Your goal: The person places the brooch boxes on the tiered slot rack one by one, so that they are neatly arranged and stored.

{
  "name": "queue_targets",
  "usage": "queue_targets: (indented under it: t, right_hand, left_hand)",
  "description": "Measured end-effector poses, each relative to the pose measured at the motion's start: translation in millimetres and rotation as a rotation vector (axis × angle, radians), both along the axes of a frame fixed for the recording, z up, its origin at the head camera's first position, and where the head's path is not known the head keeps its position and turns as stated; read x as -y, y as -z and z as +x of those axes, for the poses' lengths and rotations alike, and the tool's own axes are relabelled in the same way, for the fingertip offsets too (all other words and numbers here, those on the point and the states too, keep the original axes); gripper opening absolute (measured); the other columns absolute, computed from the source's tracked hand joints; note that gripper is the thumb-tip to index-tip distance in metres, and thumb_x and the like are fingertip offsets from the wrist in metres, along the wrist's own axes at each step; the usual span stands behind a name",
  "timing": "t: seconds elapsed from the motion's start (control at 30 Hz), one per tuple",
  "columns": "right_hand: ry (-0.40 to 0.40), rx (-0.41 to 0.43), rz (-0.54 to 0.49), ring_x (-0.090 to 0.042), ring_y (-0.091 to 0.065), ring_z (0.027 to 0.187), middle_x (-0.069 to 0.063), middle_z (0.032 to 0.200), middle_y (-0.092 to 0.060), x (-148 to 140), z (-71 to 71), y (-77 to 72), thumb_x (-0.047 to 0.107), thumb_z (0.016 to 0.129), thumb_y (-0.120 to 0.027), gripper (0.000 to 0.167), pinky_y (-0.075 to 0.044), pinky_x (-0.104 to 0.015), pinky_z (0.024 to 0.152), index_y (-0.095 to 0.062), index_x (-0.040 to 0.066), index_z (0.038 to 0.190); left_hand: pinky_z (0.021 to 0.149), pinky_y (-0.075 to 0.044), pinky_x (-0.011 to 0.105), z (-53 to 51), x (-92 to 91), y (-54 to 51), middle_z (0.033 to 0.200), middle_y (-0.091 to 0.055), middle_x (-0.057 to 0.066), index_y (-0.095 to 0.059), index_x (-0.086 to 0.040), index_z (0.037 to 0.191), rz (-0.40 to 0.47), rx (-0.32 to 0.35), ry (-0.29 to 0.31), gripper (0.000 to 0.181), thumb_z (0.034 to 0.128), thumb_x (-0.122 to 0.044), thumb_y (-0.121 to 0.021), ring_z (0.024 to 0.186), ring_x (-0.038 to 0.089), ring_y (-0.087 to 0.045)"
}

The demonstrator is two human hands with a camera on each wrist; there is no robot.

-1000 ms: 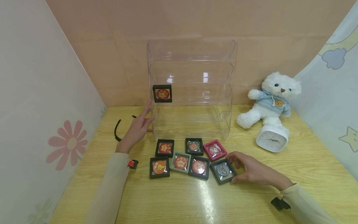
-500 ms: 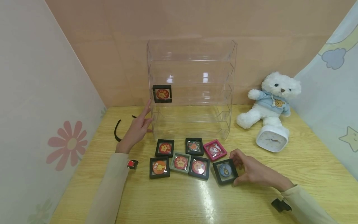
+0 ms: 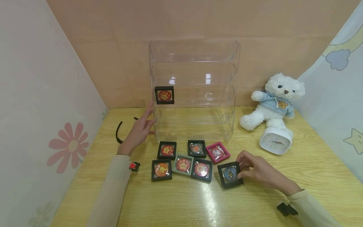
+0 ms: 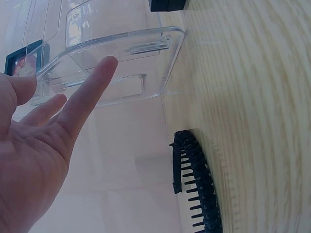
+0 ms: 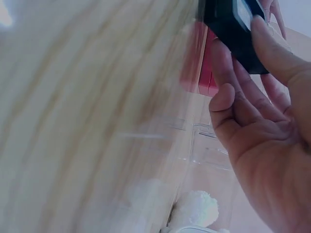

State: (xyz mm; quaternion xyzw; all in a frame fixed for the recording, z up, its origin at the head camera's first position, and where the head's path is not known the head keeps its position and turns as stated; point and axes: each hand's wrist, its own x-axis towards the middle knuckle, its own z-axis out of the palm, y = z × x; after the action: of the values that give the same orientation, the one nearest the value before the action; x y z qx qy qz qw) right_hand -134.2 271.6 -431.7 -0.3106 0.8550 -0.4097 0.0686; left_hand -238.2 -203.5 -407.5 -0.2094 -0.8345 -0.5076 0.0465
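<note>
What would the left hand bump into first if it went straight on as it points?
Probably the clear tiered rack: the left hand is close beside it, though whether they touch is unclear.

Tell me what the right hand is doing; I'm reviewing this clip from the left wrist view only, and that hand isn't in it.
Observer: The right hand pinches a black frame with a blue centre.
Operator: How many others lie on the table?
Observer: Six; the pink frame is nearest that hand.
Operator: Anything right of the clear rack?
Observer: A white teddy bear, with a white clock before it.
</note>
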Motion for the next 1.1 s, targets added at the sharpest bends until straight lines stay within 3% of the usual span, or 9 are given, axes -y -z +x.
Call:
queue_targets:
  t: [0.13, 0.3, 0.33, 0.5, 0.57, 0.77, 1.1]
  right_hand:
    - [0.034, -0.056, -0.003, -0.010, -0.072, 0.086, 0.001, 0.098, -0.072, 0.7, 1.1, 0.2, 0.011, 0.085, -0.081, 0.028, -0.061, -0.028, 0.073, -0.060, 0.015, 0.104]
    - [0.036, -0.038, -0.010, -0.011, -0.073, 0.085, -0.001, 0.101, -0.070, -0.3, 1.4, 0.7, 0.008, 0.091, -0.076, 0.020, -0.061, -0.028, 0.068, -0.061, 0.016, 0.102]
    - [0.032, -0.037, -0.016, -0.011, -0.073, 0.086, -0.002, 0.102, -0.070, -0.4, 1.4, 0.8, 0.007, 0.091, -0.075, 0.020, -0.062, -0.029, 0.067, -0.061, 0.015, 0.102]
    - [0.034, -0.064, -0.040, -0.011, -0.073, 0.084, -0.007, 0.105, -0.070, 0.5, 2.5, 0.4, 0.003, 0.090, -0.076, 0.021, -0.062, -0.029, 0.067, -0.062, 0.016, 0.099]
    - [0.041, -0.088, -0.047, -0.011, -0.073, 0.083, -0.007, 0.105, -0.070, 1.1, 2.7, 0.2, 0.001, 0.088, -0.077, 0.023, -0.062, -0.029, 0.066, -0.062, 0.016, 0.097]
    - [0.072, -0.170, -0.034, -0.010, -0.072, 0.082, -0.003, 0.105, -0.071, 2.9, 3.2, -2.6, 0.000, 0.086, -0.078, 0.027, -0.062, -0.028, 0.068, -0.063, 0.019, 0.097]
    - [0.129, -0.296, -0.031, -0.008, -0.071, 0.079, -0.001, 0.105, -0.073, 5.0, 3.1, -8.6, -0.004, 0.081, -0.082, 0.036, -0.058, -0.017, 0.070, -0.063, 0.023, 0.097]
  left_hand:
    - [0.073, -0.064, 0.046, 0.1, 0.0, -0.3, 0.163, -0.025, 0.016, -0.004, -0.049, 0.161, -0.003, -0.004, 0.001, 0.076, 0.1093, -0.013, -0.046, 0.122, 0.040, -0.059]
    - [0.072, -0.064, 0.044, 0.6, -0.3, -0.1, 0.163, -0.025, 0.017, -0.004, -0.047, 0.161, -0.006, -0.015, 0.006, 0.075, 0.1092, -0.013, -0.046, 0.122, 0.041, -0.059]
    - [0.073, -0.063, 0.046, 3.9, -2.0, -5.0, 0.163, -0.024, 0.019, -0.004, -0.043, 0.162, -0.004, -0.011, 0.009, 0.074, 0.1091, -0.011, -0.045, 0.122, 0.043, -0.058]
    - [0.073, -0.063, 0.048, 4.6, -2.5, -6.0, 0.163, -0.024, 0.018, -0.004, -0.044, 0.162, -0.004, -0.006, 0.006, 0.074, 0.1092, -0.011, -0.045, 0.121, 0.043, -0.058]
    - [0.073, -0.063, 0.047, 0.7, -0.8, -0.9, 0.163, -0.024, 0.017, -0.004, -0.046, 0.162, -0.008, -0.015, 0.003, 0.074, 0.1093, -0.013, -0.045, 0.121, 0.042, -0.059]
    - [0.073, -0.063, 0.051, 1.2, -0.5, -1.0, 0.163, -0.024, 0.018, -0.006, -0.042, 0.162, 0.000, -0.020, 0.008, 0.072, 0.1093, -0.013, -0.045, 0.121, 0.044, -0.058]
    - [0.072, -0.064, 0.038, 1.9, -1.2, -1.9, 0.163, -0.025, 0.016, -0.004, -0.049, 0.161, -0.006, -0.003, -0.004, 0.074, 0.1094, -0.014, -0.045, 0.122, 0.039, -0.059]
